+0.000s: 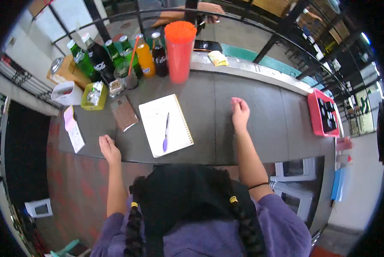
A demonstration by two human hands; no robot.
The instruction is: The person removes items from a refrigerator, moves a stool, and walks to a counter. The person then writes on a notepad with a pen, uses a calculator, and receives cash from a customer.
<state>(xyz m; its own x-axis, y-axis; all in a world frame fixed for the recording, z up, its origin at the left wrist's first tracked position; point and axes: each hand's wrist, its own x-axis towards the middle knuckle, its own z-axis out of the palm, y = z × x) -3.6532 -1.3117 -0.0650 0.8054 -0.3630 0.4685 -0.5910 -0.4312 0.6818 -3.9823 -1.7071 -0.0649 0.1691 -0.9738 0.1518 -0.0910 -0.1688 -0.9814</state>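
Observation:
My left hand (109,149) is at the table's near edge, right of a small pad with a pink cover (74,132). Its fingers are loosely curled together, with nothing visible in them. Over the middle of the dark table (202,103), my right hand (240,114) is closed in a loose curl and shows nothing held. Between the hands lies an open spiral notebook (155,124) with a purple-and-clear pen (166,132) across its page. A phone in a brownish case (124,113) rests left of the notebook, beyond my left hand.
Several soda bottles (145,58) stand at the back left, beside a tall red container (179,55). Yellow (87,102) and white bins (68,95) sit before them. A pink tray (315,115) is at the right end. Metal railings (243,19) run behind, where another person's hand (211,8) shows.

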